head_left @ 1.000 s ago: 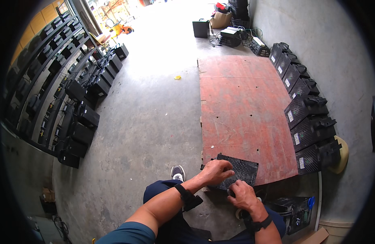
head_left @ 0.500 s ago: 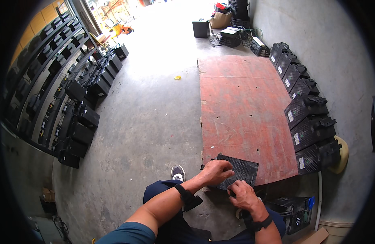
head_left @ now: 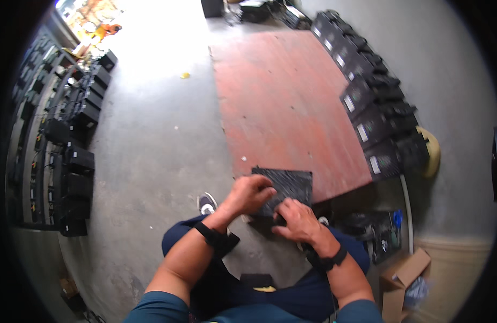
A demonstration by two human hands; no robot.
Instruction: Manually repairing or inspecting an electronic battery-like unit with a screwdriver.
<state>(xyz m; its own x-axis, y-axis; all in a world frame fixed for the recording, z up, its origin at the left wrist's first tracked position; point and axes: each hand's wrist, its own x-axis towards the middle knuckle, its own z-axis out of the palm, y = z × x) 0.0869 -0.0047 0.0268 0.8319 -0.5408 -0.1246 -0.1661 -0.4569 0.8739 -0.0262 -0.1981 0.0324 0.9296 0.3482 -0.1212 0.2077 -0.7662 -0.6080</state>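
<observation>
A black patterned rectangular panel (head_left: 290,182) lies at the near edge of the red board (head_left: 290,91). My left hand (head_left: 248,194) is over its left side, fingers curled inward; what they hold, if anything, is hidden. My right hand (head_left: 297,220) is at its lower edge, fingers closed around a small dark part that I cannot make out. Both forearms rise from below, with black straps at the wrists. A dark object with a yellow piece (head_left: 263,289) lies low between my legs.
Black boxy cases (head_left: 378,134) line the board's right side along the wall. A rack (head_left: 41,134) with more black units stands left. A cardboard box (head_left: 404,272) and a dark case (head_left: 380,237) are near lower right. More equipment (head_left: 254,11) lies at the back.
The view has shifted, moving the board, panel and hands up and left in the picture, with more of my lap and the cardboard box showing. My hands remain at the panel.
</observation>
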